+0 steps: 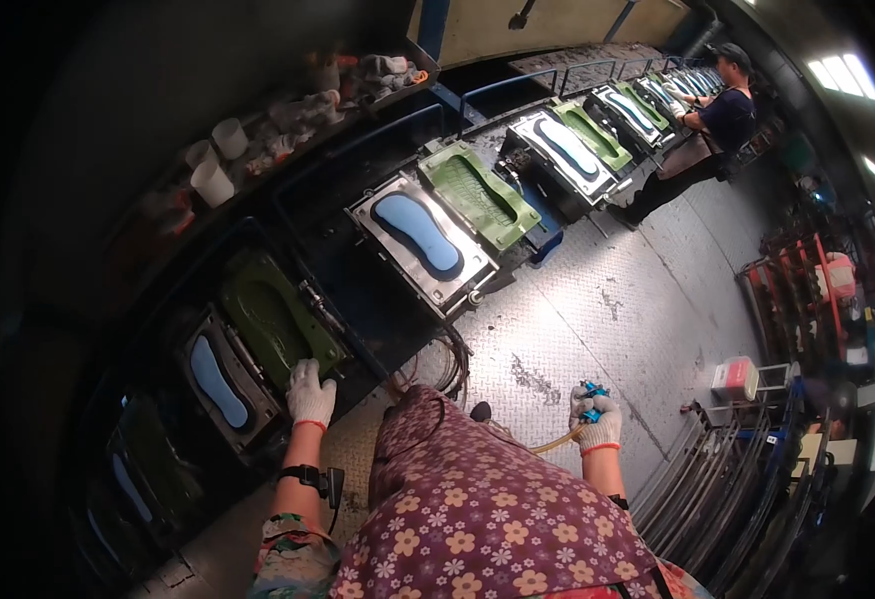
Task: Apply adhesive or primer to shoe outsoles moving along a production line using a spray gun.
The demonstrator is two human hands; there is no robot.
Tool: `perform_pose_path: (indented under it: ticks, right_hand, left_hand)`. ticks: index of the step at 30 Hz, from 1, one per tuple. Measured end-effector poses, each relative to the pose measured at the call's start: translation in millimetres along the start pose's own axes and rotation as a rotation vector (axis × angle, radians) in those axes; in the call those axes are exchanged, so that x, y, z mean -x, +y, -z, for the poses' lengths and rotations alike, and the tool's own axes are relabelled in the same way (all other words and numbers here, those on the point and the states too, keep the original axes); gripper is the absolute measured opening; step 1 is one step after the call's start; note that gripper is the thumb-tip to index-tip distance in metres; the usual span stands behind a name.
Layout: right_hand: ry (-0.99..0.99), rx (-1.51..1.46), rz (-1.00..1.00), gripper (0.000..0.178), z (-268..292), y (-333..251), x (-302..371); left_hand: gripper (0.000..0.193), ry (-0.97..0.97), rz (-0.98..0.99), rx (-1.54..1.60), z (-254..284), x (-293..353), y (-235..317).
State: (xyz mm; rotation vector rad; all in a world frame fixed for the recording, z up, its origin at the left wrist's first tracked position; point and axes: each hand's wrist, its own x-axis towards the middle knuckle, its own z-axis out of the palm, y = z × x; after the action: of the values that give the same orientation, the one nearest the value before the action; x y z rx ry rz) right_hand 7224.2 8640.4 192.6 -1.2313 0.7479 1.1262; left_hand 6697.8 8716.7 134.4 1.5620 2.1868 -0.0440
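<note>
My left hand (311,396), in a pale glove with a red cuff, is at the near edge of a green mould lid (276,324). Its fingers curl at that edge. The lid stands raised beside a metal mould base holding a light-blue, sole-shaped piece (220,383). Out to the right, above the floor, my gloved right hand (597,419) is closed around a small blue air gun (590,390). A thin yellowish hose (557,440) runs from it toward my apron. The fingers hide part of the gun's body.
Further opened moulds line the bench, including a silver base (374,250) and a green lid (477,190). A co-worker (722,120) stands at the far moulds. White cups (213,183) sit on a shelf at left. Metal racks (732,469) stand at right on the tread-plate floor (597,299).
</note>
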Motion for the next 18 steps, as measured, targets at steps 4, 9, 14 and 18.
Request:
perform_pose_path:
  ticks: [4, 9, 14, 18]
  right_hand:
    - [-0.012, -0.086, 0.0, 0.043, -8.4, -18.2, -18.8]
    - [-0.095, -0.126, -0.06, 0.048, -14.1, -35.9, -39.6]
    - [-0.164, -0.147, -0.034, 0.05, -15.6, -54.0, -63.8]
    - [-0.157, -0.127, -0.062, 0.051, -23.6, -68.9, -77.5]
  left_hand:
    - [0.057, 0.042, 0.025, -0.021, -10.0, 0.1, -1.4]
    - [0.061, 0.063, 0.115, -0.057, -15.9, 3.0, 11.6]
    - [0.065, 0.107, 0.165, -0.079, -23.5, 2.1, 21.7]
    - [0.066, 0.154, 0.188, -0.102, -33.2, -1.9, 20.4]
